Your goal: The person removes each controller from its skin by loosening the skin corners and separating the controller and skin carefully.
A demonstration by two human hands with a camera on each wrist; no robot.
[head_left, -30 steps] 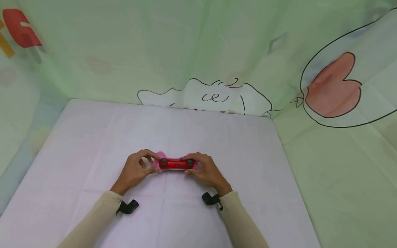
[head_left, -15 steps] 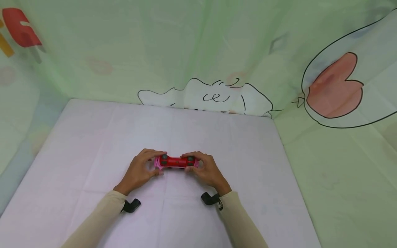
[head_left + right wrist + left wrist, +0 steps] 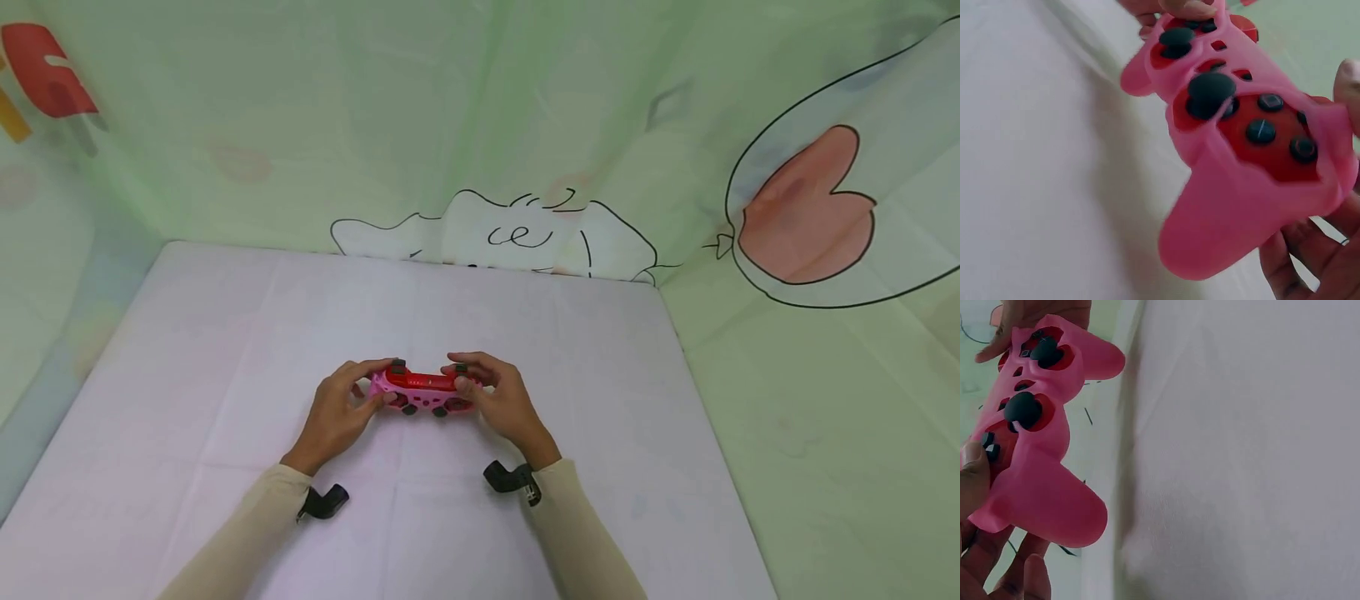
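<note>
While the left hand (image 3: 335, 421) pinches one end of the red controller (image 3: 427, 381) between thumb and fingers, the right hand (image 3: 512, 410) grips the other — thumb and fingers clamped about it. A pink cover (image 3: 1229, 200) wraps the controller, dark thumbsticks (image 3: 1212, 89) and buttons (image 3: 1261, 131) showing through its openings — all held over the white tabletop (image 3: 420, 312).

Counted one controller (image 3: 424, 381), one cover (image 3: 1229, 200), two thumbsticks (image 3: 1023, 410). Hands: two, left hand (image 3: 331, 418) and right hand (image 3: 512, 408). Sleeves (image 3: 232, 533), two; black wrist devices (image 3: 327, 502), two; bench (image 3: 570, 333), one.
</note>
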